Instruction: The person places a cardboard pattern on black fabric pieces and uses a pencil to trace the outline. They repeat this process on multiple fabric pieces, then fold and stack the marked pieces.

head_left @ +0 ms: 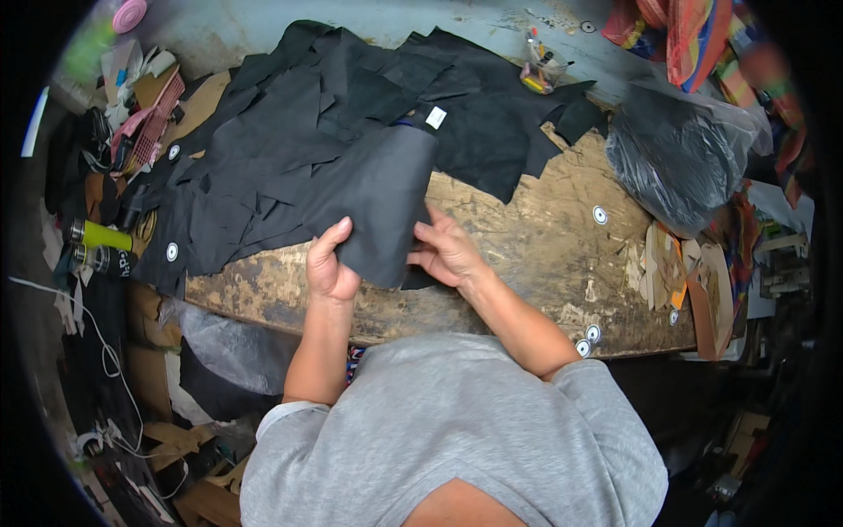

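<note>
A black leather-like sheet [382,202] is raised and curved between my hands above the near part of the worktable. My left hand [332,268] grips its lower left edge, thumb on the near side and fingers hidden behind it. At the right edge, my right hand [452,253] has its thumb and curled fingers around the sheet, fingertips partly hidden. Beyond them a broad pile of black cut pieces [263,145] overlaps across the left and back of the table. A small white label [435,118] lies on the dark material just past the sheet's top.
The worn wooden table [527,255] shows bare wood at right. A clear cup of pens [543,72] stands at the back. A black plastic bag [676,154] and brown cardboard pieces [672,268] are at right. A yellow-green bottle [98,235] and a pink basket [158,123] sit left.
</note>
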The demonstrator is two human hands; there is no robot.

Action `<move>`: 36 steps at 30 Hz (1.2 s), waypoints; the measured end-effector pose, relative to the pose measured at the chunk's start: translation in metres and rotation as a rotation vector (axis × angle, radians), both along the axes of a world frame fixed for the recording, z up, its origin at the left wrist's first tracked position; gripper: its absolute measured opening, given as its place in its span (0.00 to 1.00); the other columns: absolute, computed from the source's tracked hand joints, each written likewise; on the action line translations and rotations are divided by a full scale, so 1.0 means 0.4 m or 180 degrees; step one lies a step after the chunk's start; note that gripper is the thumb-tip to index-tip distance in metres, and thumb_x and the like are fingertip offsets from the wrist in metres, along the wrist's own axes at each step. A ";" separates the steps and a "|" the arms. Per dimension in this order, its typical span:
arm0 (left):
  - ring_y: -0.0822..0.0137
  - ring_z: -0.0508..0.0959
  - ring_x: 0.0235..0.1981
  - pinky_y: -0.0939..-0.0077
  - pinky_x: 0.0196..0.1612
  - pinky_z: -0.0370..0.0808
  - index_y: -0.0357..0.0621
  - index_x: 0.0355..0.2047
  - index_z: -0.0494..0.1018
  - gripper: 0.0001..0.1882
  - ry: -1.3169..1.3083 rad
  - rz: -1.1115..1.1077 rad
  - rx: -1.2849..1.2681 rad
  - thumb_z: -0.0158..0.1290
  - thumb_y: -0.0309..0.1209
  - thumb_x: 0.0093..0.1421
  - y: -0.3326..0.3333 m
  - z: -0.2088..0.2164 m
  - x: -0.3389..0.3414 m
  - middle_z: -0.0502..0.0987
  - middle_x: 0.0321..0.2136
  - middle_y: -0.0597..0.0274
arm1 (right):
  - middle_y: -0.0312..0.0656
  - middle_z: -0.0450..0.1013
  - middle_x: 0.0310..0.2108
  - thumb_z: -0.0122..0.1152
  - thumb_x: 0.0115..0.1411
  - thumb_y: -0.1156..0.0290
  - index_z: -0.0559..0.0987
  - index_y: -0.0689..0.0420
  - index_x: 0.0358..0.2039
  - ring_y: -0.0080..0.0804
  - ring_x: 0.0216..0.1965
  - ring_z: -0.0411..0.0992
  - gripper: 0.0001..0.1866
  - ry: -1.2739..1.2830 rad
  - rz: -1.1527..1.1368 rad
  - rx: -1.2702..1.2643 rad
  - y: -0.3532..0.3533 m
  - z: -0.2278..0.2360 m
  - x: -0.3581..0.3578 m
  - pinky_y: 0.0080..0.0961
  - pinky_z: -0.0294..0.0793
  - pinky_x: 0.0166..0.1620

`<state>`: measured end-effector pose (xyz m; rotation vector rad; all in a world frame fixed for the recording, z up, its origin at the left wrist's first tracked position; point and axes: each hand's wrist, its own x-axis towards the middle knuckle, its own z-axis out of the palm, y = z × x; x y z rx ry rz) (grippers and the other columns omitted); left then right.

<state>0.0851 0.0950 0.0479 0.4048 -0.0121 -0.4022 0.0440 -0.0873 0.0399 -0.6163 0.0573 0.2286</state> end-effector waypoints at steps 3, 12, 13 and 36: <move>0.55 0.69 0.55 0.57 0.60 0.65 0.34 0.57 0.60 0.24 -0.0434 0.0455 0.0265 0.48 0.29 0.62 0.017 0.053 0.008 0.68 0.55 0.51 | 0.42 0.76 0.39 0.62 0.57 0.74 0.69 0.60 0.52 0.26 0.30 0.77 0.22 -0.0153 -0.0785 -0.1247 -0.077 0.086 -0.010 0.21 0.80 0.25; 0.61 0.74 0.49 0.60 0.55 0.71 0.35 0.50 0.69 0.15 -0.1231 0.1109 0.0562 0.45 0.25 0.65 0.062 0.156 0.075 0.74 0.48 0.54 | 0.41 0.76 0.33 0.61 0.55 0.80 0.74 0.67 0.42 0.20 0.27 0.74 0.14 -0.0961 -0.1881 -0.2108 -0.208 0.246 -0.119 0.15 0.75 0.27; 0.61 0.74 0.49 0.61 0.55 0.71 0.35 0.50 0.69 0.15 -0.1251 0.1151 0.0572 0.45 0.25 0.65 0.061 0.159 0.077 0.74 0.48 0.54 | 0.42 0.76 0.34 0.61 0.55 0.81 0.75 0.68 0.43 0.21 0.29 0.74 0.14 -0.0931 -0.2005 -0.2100 -0.218 0.252 -0.127 0.16 0.75 0.31; 0.63 0.80 0.32 0.68 0.30 0.81 0.32 0.44 0.68 0.15 -0.0161 -0.0229 0.2004 0.52 0.31 0.62 -0.130 -0.065 -0.040 0.77 0.38 0.53 | 0.46 0.78 0.31 0.60 0.56 0.75 0.76 0.68 0.42 0.29 0.30 0.75 0.15 0.1039 -0.3130 -0.4840 -0.509 0.014 -0.324 0.27 0.74 0.36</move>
